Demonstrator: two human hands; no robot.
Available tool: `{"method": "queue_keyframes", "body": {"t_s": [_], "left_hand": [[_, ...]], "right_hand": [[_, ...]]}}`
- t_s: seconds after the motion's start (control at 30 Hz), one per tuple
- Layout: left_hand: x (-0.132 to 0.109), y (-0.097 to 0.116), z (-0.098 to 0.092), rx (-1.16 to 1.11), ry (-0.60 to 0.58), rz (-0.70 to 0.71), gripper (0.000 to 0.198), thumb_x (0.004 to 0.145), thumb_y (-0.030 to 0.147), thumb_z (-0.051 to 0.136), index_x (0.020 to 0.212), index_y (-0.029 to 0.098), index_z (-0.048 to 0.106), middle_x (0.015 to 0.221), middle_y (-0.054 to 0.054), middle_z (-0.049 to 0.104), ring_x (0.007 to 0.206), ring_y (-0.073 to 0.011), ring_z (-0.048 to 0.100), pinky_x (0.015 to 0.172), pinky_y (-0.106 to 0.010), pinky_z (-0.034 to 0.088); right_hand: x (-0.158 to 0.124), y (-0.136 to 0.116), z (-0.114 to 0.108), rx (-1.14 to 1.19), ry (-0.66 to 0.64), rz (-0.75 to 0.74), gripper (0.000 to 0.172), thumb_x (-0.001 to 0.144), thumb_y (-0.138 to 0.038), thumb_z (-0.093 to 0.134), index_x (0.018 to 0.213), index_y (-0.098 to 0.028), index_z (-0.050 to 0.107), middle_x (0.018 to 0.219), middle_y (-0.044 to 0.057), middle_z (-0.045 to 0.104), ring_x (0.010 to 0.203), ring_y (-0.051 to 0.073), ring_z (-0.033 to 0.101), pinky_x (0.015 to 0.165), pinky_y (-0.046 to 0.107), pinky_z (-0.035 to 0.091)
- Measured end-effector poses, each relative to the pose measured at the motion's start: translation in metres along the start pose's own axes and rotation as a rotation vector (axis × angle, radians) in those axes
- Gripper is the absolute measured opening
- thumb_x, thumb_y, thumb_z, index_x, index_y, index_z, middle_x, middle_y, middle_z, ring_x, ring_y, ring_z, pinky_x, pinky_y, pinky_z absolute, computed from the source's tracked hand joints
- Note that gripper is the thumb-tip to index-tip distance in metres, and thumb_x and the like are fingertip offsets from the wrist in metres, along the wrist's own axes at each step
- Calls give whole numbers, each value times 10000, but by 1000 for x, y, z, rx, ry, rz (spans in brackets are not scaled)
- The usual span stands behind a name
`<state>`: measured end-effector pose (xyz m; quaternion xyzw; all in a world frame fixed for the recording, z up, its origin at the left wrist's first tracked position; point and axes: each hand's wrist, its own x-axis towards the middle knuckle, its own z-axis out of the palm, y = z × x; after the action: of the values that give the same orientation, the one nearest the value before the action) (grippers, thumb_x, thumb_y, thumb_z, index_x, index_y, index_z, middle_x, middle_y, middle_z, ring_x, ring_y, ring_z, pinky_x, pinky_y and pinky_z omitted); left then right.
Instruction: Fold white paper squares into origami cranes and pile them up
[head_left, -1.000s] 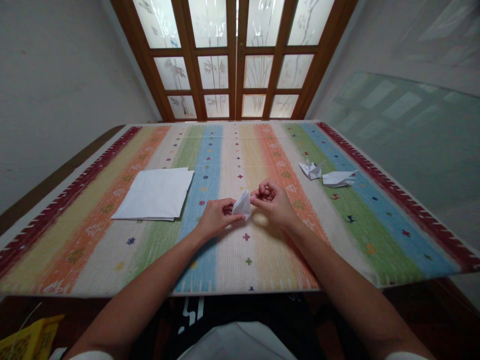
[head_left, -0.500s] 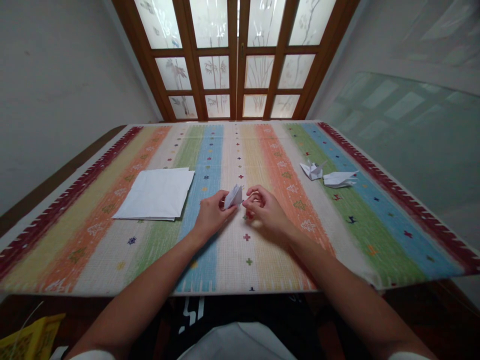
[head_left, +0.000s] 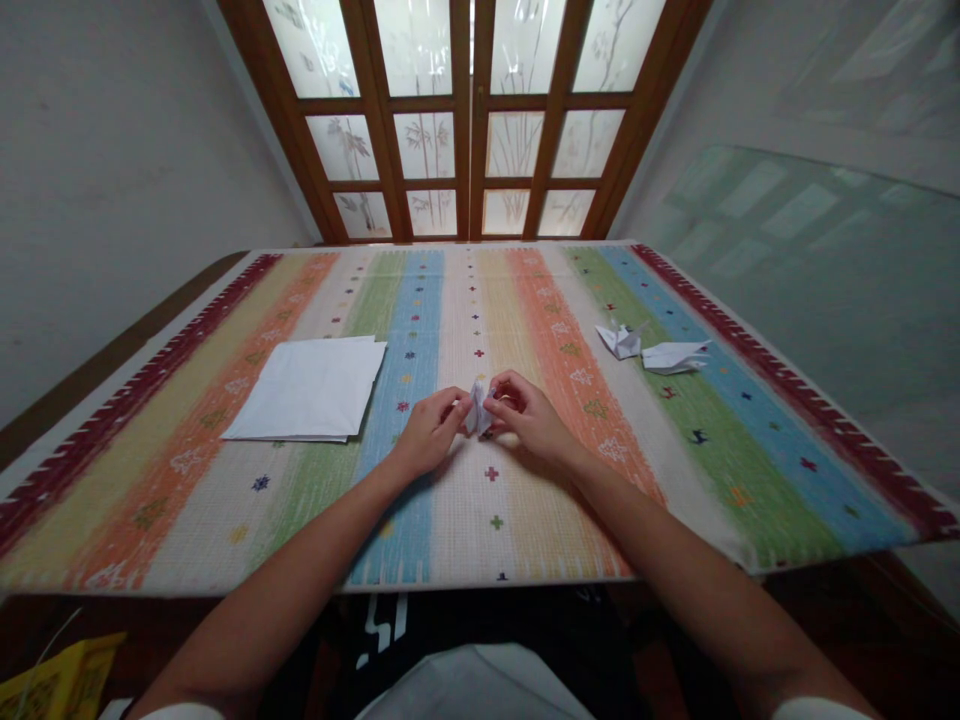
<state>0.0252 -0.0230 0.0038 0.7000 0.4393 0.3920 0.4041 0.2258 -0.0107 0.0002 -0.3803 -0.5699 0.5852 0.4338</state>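
A small folded white paper piece (head_left: 476,407) is pinched between both my hands just above the striped tablecloth (head_left: 525,500). My left hand (head_left: 430,432) grips its left side with curled fingers. My right hand (head_left: 527,413) pinches its right side, fingers bent close together. Most of the paper is hidden between my fingertips.
A stack of flat white paper sheets (head_left: 307,388) lies to the left. Two folded white paper figures (head_left: 621,341) (head_left: 675,356) rest at the right on the green and blue stripes. Wooden glazed doors (head_left: 469,110) stand behind the table. A yellow object (head_left: 56,680) sits at the lower left.
The folded paper was held by my left hand alone, up and slightly apart from my right; now both hands have closed together on it, lower toward the cloth.
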Motion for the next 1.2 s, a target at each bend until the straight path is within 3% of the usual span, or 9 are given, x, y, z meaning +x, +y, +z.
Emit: {"method": "queue_keyframes", "body": {"t_s": [0.17, 0.27, 0.4, 0.57, 0.73, 0.97, 1.2], "left_hand": [[2, -7, 1, -107, 14, -103, 352, 971, 517, 641, 898, 177, 696, 854, -48, 692, 739, -177, 709, 697, -311, 635], [3, -9, 3, -220, 9, -146, 390, 926, 560, 688, 873, 174, 697, 843, -49, 694, 741, -183, 713, 699, -336, 653], [4, -9, 1, -325, 34, -184, 408, 870, 575, 746, 851, 167, 739, 893, -70, 720, 764, -178, 707, 698, -326, 660], [6, -6, -3, -388, 90, -249, 445, 831, 594, 787, 798, 152, 749, 820, -76, 725, 648, -147, 673, 582, -248, 608], [8, -6, -1, -458, 101, -267, 477, 810, 613, 795, 733, 153, 694, 784, -66, 711, 665, -148, 681, 625, -257, 631], [8, -9, 0, -426, 175, -246, 333, 790, 403, 793, 906, 195, 560, 877, 9, 683, 673, -136, 717, 623, -281, 653], [7, -5, 2, -493, 218, -251, 446, 786, 244, 680, 1169, 287, 458, 929, 53, 667, 654, -110, 700, 615, -266, 650]], "right_hand": [[-2, 0, 0, -101, 18, -48, 259, 869, -377, 737, 1024, -274, 557, 765, -52, 613, 651, 142, 630, 605, 282, 580], [-2, -1, -1, -184, 75, -114, 255, 854, -288, 679, 1099, -282, 606, 840, -32, 649, 648, 143, 616, 585, 280, 561], [-1, -1, -5, -291, 82, -178, 65, 865, -266, 638, 863, -251, 701, 856, 23, 693, 749, 183, 667, 669, 321, 572], [1, -2, -8, -318, 166, -195, 117, 873, -311, 677, 861, -242, 770, 895, 57, 745, 784, 204, 695, 727, 353, 580], [1, -3, -7, -277, 161, -180, 128, 842, -349, 742, 872, -232, 784, 913, 67, 768, 771, 202, 710, 735, 356, 592], [0, -2, -4, -264, 172, -178, 163, 800, -381, 811, 849, -228, 781, 935, 71, 771, 790, 205, 715, 710, 344, 609], [3, -1, -7, -240, 197, -166, 159, 777, -358, 820, 872, -233, 795, 924, 67, 782, 751, 200, 704, 689, 345, 594]]}}
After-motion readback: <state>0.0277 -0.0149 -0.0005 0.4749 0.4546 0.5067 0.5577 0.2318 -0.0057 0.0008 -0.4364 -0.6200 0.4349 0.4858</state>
